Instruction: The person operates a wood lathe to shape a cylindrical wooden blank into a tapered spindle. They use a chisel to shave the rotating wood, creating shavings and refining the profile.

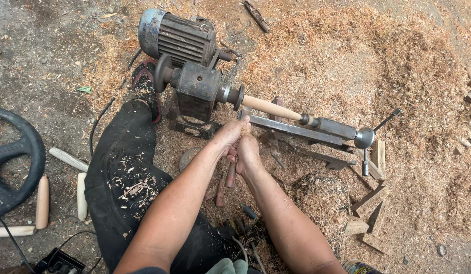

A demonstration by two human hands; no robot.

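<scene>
A pale wooden spindle (pixel 270 107) is mounted on a small ground-level lathe (pixel 197 89), between the headstock and the tailstock (pixel 342 129). My left hand (pixel 230 134) and my right hand (pixel 247 152) are clasped together on a turning chisel with a reddish wooden handle (pixel 230 175). The tool's tip rests on the metal tool rest (pixel 296 129) near the spindle's left end. My leg in black trousers (pixel 126 177), flecked with shavings, stretches toward the lathe.
An electric motor (pixel 177 35) sits behind the headstock. Finished turned wooden pieces (pixel 42 202) lie at left by a black wheel (pixel 12 162). Sawdust and shavings (pixel 397 66) cover the ground. Wood offcuts (pixel 370 203) lie at right, spare tools (pixel 245 218) between my arms.
</scene>
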